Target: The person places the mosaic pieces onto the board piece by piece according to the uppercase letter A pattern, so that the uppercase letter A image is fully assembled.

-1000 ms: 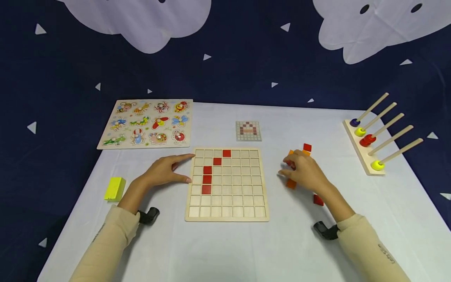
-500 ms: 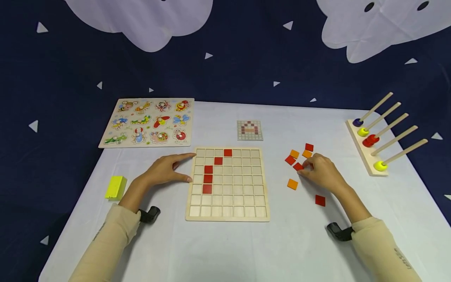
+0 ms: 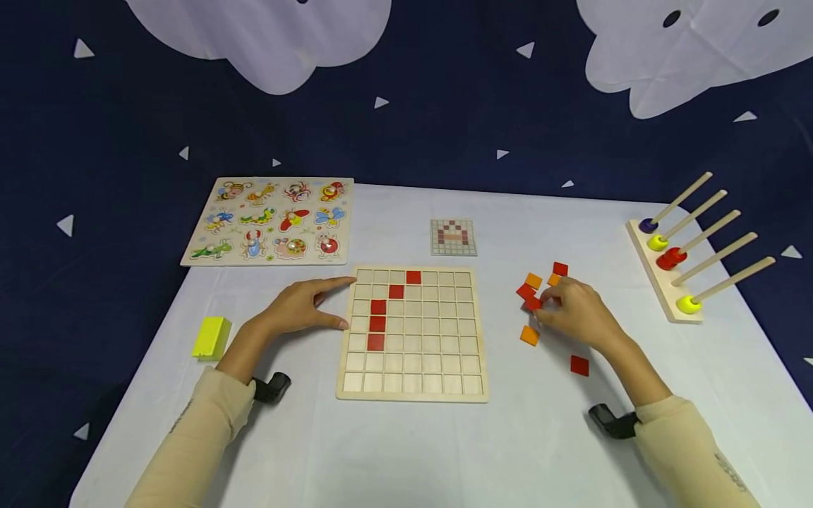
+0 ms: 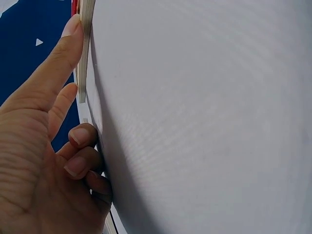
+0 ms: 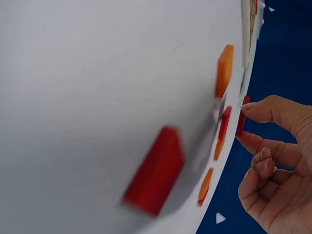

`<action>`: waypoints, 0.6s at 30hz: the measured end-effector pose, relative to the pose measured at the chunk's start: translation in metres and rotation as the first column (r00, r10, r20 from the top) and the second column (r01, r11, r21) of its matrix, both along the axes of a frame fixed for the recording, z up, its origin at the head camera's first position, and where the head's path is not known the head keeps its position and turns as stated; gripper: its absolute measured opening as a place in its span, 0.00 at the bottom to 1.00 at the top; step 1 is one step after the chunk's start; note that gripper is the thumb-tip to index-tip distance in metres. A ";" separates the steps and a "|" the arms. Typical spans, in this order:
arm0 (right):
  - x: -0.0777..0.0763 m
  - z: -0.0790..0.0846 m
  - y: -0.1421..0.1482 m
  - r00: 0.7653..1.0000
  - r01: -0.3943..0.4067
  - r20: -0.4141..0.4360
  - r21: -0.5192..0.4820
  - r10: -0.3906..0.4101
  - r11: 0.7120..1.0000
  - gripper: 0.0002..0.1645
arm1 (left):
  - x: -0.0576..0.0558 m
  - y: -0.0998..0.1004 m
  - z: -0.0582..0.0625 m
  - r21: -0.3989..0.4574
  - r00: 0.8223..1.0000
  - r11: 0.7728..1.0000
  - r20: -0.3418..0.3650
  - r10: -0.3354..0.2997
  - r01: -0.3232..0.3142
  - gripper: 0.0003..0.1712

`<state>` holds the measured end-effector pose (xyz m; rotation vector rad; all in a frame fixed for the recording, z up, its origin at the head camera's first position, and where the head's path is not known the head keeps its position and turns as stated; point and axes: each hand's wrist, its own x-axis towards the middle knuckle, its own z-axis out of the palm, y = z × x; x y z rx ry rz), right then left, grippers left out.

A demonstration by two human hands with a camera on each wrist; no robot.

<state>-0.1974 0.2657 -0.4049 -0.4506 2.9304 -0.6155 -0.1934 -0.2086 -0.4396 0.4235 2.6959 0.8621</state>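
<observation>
In the head view my left hand (image 3: 298,307) touches the left edge of a square wooden grid board (image 3: 411,398) with thumb and index fingertips spread apart. The left wrist view shows its other fingers curled inward by the board's edge (image 4: 87,53). Several red tiles (image 3: 377,324) sit in a stepped line in the board's left cells. To the right, my right hand (image 3: 579,314) pinches a red tile (image 5: 243,117) by its edges, between thumb and index finger, raised off the table. Loose around it lie orange tiles (image 3: 530,336) and red tiles (image 3: 579,365).
A small pattern card (image 3: 454,237) lies behind the board. An insect puzzle (image 3: 273,222) is at the back left, with a yellow block (image 3: 212,339) in front of it. At the right stands a wooden peg stand (image 3: 663,282) with coloured beads.
My right hand has moved right and back from over the tiles, uncovering several, and now has a red tile pinched and shifted slightly leftward. My left hand stays at the board's edge.
</observation>
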 end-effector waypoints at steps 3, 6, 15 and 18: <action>-0.002 0.005 -0.011 1.000 -0.016 0.006 -0.024 0.017 1.000 0.14 | 0.000 0.000 0.001 0.000 1.000 1.000 -0.005 -0.003 0.003 0.50; -0.006 0.006 -0.026 0.999 -0.050 0.006 -0.038 0.050 0.998 0.13 | 0.000 0.000 0.001 -0.001 1.000 1.000 -0.011 -0.007 0.007 0.50; -0.018 0.010 -0.079 0.979 -0.203 -0.045 -0.047 0.201 0.978 0.12 | 0.000 0.000 0.000 -0.006 1.000 1.000 -0.018 -0.011 0.011 0.50; -0.021 0.012 -0.095 0.969 -0.245 -0.054 -0.065 0.241 0.967 0.12 | 0.000 0.000 0.000 -0.004 1.000 1.000 -0.021 -0.011 0.011 0.50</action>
